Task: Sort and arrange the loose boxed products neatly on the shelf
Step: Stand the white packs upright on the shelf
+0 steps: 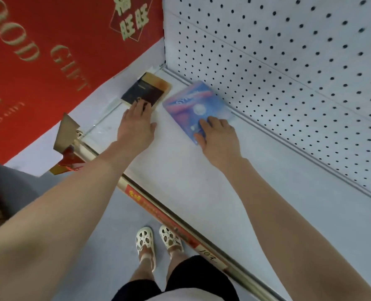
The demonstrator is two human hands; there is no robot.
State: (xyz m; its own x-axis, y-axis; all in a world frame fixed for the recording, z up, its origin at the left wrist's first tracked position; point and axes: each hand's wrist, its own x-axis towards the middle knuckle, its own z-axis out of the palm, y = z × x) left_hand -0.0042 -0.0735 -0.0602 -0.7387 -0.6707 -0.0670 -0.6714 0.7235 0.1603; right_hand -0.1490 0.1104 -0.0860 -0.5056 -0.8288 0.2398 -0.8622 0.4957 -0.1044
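Shelf [201,181]: we are seeing it lying white beneath a pegboard back.
Blue box [193,109]: lying flat near the back rail.
Dark box [144,93]: lying flat in the corner, just beside the blue one.
Right hand [217,135]: we are pressing spread fingers flat onto the blue box.
Left hand [136,124]: fingertips are resting on the dark box; grip possibly flat, blurred.

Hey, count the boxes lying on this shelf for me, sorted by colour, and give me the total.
Dark navy and gold box, under the left hand: 1
Blue and purple box, under the right hand: 1
Total on the shelf: 2
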